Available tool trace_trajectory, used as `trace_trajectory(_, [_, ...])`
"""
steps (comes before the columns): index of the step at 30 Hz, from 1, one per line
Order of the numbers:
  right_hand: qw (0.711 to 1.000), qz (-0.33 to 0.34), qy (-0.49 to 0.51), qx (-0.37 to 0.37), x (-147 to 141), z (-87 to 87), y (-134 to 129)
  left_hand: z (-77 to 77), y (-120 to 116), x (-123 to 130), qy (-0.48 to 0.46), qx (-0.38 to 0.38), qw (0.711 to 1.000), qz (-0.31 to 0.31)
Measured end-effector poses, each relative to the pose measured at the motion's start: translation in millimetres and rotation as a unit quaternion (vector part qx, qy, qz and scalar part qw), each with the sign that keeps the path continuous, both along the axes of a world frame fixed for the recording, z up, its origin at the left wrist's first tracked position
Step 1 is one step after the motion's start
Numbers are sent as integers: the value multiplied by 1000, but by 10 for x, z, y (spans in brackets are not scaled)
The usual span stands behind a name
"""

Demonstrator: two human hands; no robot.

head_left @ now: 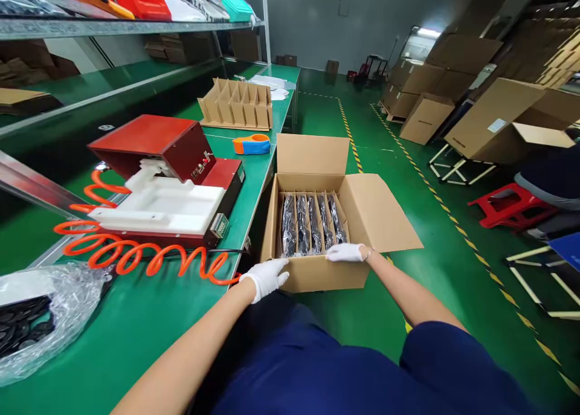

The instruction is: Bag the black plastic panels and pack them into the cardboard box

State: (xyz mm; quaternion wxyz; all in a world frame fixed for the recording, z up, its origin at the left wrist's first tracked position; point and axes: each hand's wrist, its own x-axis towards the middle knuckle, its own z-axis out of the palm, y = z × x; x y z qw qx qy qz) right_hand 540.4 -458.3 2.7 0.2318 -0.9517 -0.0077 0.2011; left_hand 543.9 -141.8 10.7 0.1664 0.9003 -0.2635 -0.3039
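An open cardboard box (326, 275) stands beside the green workbench, its far and right flaps spread outward. Inside, cardboard dividers separate several dark items wrapped in clear plastic (302, 225), standing in a row. My left hand (266, 278), in a white glove, is at the box's near left corner, fingers on the edge. Also gloved in white, my right hand (345, 252) rests over the near edge toward the right, fingers pointing left and bent over the rim. What the fingertips do inside the box is hidden.
On the workbench (149, 324) are a red machine (181, 149) with a white tray, a coiled orange hose (156, 261), a tape dispenser (252, 144), a cardboard divider (238, 106) and a plastic bag (67, 294). Red stool (512, 206) and stacked boxes stand at the right.
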Motion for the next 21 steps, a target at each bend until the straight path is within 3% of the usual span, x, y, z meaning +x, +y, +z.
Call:
trace_trajectory(3, [991,52,90,-88,-84,-131,63,-68,2,7,13,14,1000,-3])
trace_trajectory(8, [975,93,118,-164,33,-217,221,-134,9,10,11,23,1000,4])
trace_trajectory(14, [980,117,77,-139,62,-292,234,-117,11,73,-23,21,998,51])
trace_trajectory(21, [990,123,8,-69,12,-276,163,-68,-31,40,-23,54,997,55])
